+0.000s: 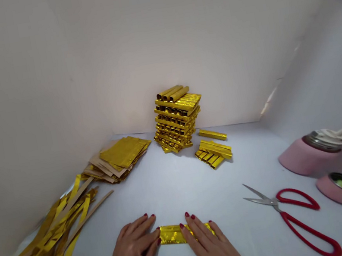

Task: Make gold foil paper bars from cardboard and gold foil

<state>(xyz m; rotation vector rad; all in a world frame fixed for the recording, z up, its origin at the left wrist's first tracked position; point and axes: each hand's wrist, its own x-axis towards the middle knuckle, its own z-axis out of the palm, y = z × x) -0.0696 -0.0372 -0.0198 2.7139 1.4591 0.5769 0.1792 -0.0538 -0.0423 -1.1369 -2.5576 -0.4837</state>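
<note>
A folded strip of shiny gold paper (172,235) lies flat on the table in front of me. At its left end, my left hand (134,248) pinches it between thumb and forefinger, the other fingers stretched forward. My right hand (205,244) rests palm down over the right part of the strip, fingers extended and pressing on it; the paper under the fingers is partly hidden. To the right of this hand lie scissors (273,201) with red handles, their blades slightly apart.
A tall stack of gold paper tubes (177,118) stands at the back, with several loose tubes (214,153) beside it. Gold sheets (124,153) are piled left, near cut gold strips (60,234). Right are a pink container (307,155) and a pink open cup (339,191).
</note>
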